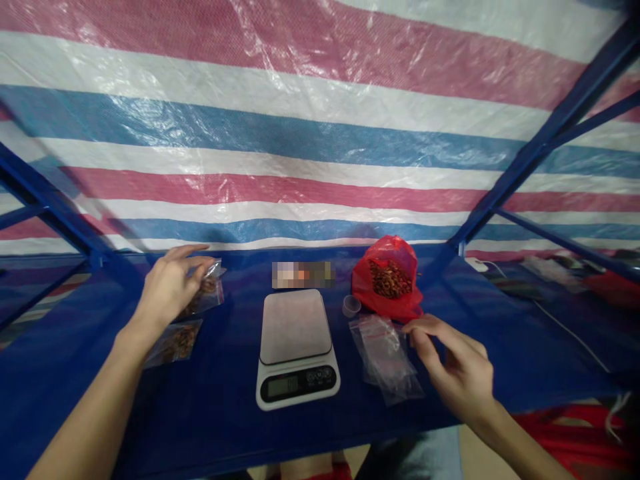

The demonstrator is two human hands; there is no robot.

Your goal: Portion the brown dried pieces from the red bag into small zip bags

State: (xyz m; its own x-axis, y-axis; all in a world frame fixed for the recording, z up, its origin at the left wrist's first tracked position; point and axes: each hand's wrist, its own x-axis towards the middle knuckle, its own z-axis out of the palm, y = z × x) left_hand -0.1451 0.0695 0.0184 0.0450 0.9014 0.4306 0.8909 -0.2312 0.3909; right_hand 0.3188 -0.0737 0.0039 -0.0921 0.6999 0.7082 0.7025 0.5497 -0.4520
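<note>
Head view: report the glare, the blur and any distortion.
Head view: bright glare streaks the striped tarpaulin; head view: small highlights glint on the empty zip bags; head view: the kitchen scale has a dim display with digits hard to read; head view: a pixelated patch hides detail behind it; head view: the far right looks soft, and the splayed blue posts suggest wide-angle distortion.

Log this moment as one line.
left hand: at filled bag | right hand: at empty bags | scale: between hands | red bag: open
</note>
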